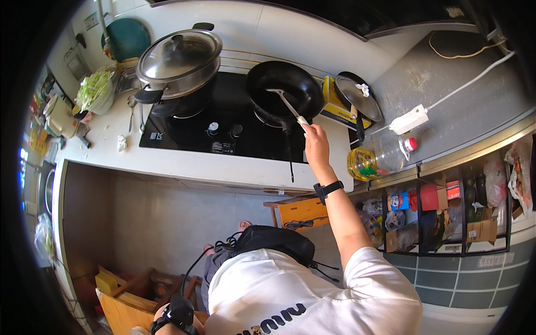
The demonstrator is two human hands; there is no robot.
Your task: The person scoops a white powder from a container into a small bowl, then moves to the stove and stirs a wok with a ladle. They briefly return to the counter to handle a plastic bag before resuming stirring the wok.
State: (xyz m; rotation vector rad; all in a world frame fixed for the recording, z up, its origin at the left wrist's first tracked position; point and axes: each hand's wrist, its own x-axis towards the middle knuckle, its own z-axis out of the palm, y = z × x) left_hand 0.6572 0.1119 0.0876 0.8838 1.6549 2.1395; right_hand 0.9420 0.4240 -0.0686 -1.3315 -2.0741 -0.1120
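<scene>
My right hand (317, 144), with a black band at the wrist, grips the light handle of a metal spatula (284, 99). The spatula's blade rests inside a black wok (307, 77), which sits on the right burner of the black glass cooktop (188, 142). The wok's inside looks dark, with no food that I can make out. Below my hand, the wok's long handle (288, 146) points toward me. My left hand is out of view; only the forearm with a black strapped device shows at the bottom edge.
A lidded steel steamer pot (178, 63) covers the left burner. A bowl of shredded cabbage (102, 100) and spoons (131, 112) lie left. At right are a pan lid (361, 98), a yellow box (335, 104), an oil bottle (377, 157) and a power strip (410, 119). A wooden stool (295, 211) stands below.
</scene>
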